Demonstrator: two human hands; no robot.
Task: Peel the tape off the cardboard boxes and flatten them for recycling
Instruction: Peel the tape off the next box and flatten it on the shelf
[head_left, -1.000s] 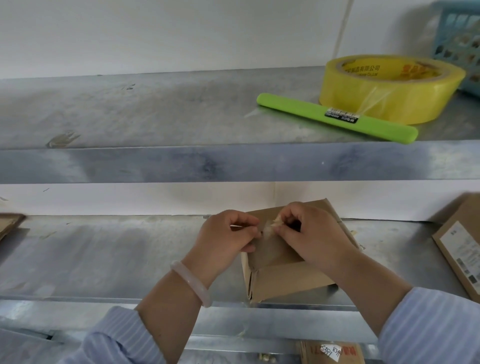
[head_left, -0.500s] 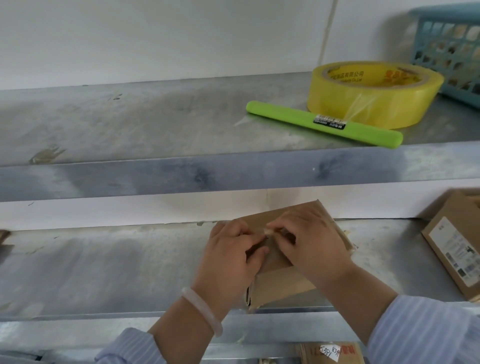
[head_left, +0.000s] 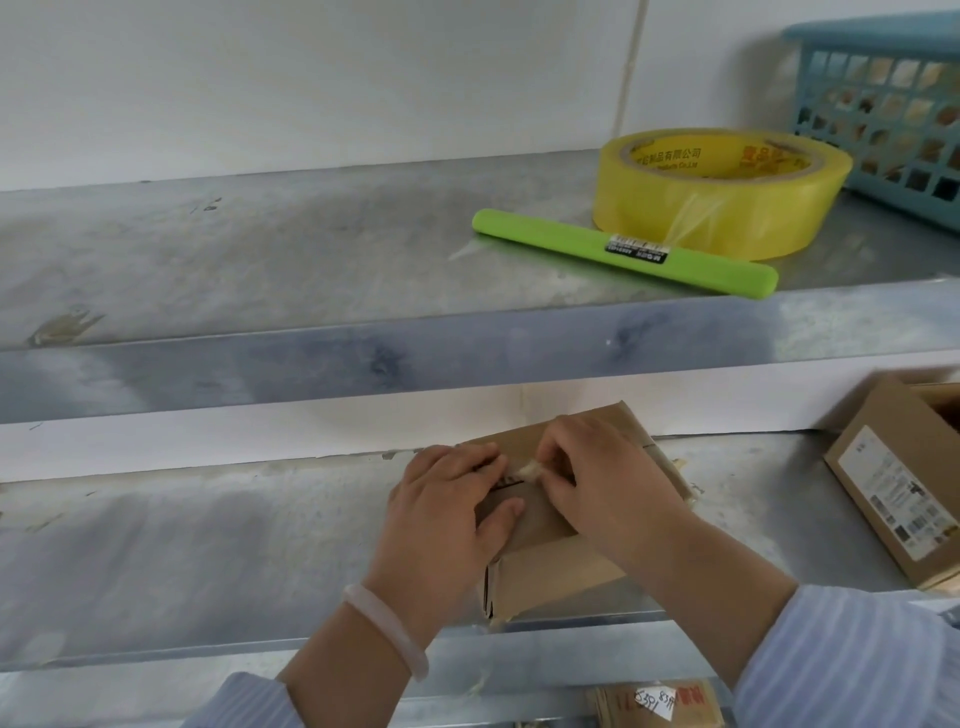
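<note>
A small brown cardboard box (head_left: 558, 584) lies on the lower metal shelf (head_left: 208, 561), its near corner over the shelf's front edge. My left hand (head_left: 447, 512) presses down on the box's top left, fingers curled onto the flap. My right hand (head_left: 608, 483) rests on the top right and pinches a crumpled bit of clear tape (head_left: 530, 470) between thumb and forefinger. Both hands hide most of the box top.
A yellow tape roll (head_left: 722, 195) and a green stick-shaped tool (head_left: 623, 260) lie on the upper shelf (head_left: 260, 249), beside a blue plastic basket (head_left: 883, 109). Another labelled box (head_left: 893, 483) sits at the right of the lower shelf. More cardboard (head_left: 660, 704) shows below.
The box has gone from tilted up on edge to lying flatter on the shelf, both hands pressing lower on it. The view has shifted downward and right.
</note>
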